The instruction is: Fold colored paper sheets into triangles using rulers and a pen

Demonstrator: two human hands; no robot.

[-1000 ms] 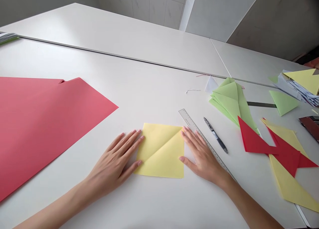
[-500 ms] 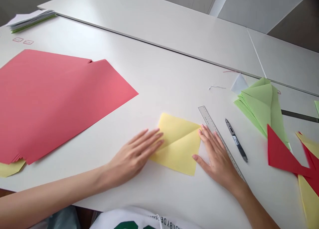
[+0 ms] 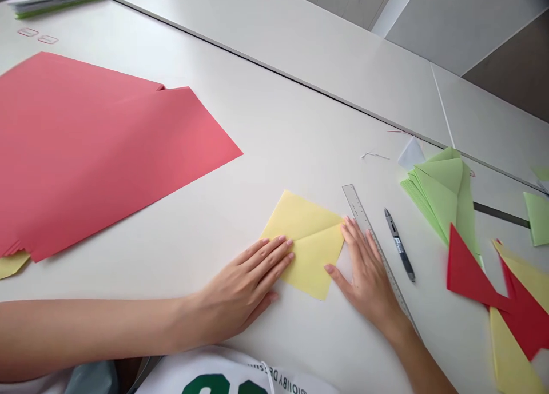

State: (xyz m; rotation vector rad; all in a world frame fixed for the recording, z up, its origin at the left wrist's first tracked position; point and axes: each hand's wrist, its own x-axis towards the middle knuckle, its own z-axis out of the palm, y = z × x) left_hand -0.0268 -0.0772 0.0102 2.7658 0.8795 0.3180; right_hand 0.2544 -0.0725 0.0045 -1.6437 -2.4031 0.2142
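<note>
A square of yellow paper [image 3: 309, 228] lies on the white table with a crease running across it. My left hand [image 3: 251, 282] rests flat on its left part, fingers stretched out and covering the lower left corner. At the paper's right edge lies my right hand [image 3: 364, 274], its fingers apart and the fingertips touching the right corner. Just beyond that hand a clear ruler [image 3: 364, 225] lies slanted, partly hidden by the hand. A black and grey pen [image 3: 400, 245] lies to the right of the ruler.
Large red paper sheets [image 3: 107, 148] cover the table's left side, with a bit of yellow paper [image 3: 12, 264] beneath. Folded green papers [image 3: 446, 191], a white paper triangle [image 3: 412, 152], red pieces [image 3: 472, 271] and yellow pieces [image 3: 510, 348] lie right. A paper stack [image 3: 55, 0] sits far left.
My left hand has slid right and farther onto the yellow paper, now lying flat over its lower left. My right hand stays at the right corner. The camera view has turned slightly.
</note>
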